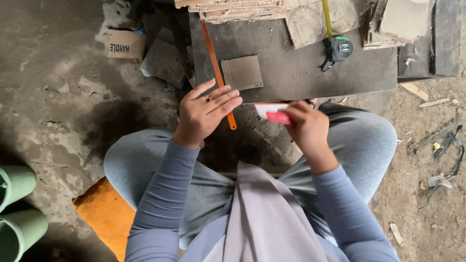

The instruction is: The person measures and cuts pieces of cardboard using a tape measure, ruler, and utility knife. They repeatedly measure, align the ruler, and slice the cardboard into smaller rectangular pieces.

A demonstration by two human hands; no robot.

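Sitting cross-legged on an orange cushion [104, 213], a person worked at the near edge of a dark board [301, 73] laid on a dusty concrete floor. The right hand [306, 128], just off that edge and above the knee, pinched a pink knife [279, 118] against a small white piece [268, 107], fingers closed tight round the handle. The left hand [206, 114], at the board's near-left corner, was spread and loose, gripping nothing, its fingertips resting by an orange strip [217, 73] that ran slantwise across the board's left side.

On the board lay a cardboard square [241, 73], right of the strip, and a tape measure [340, 48] farther right, its yellow blade [327, 18] drawn out toward the far edge, where cardboard stacks [242, 9] crowded.

The knife looked light and stiff, its plastic grip likely sure in the fingers; the handle, well back from the blade, seemed the place to hold it. The white piece appeared thin and easily bent.

Open room lay mid-board, between the square and the tape measure. Left of the board, scraps littered the floor; right of it, debris and a black strap [451, 145].
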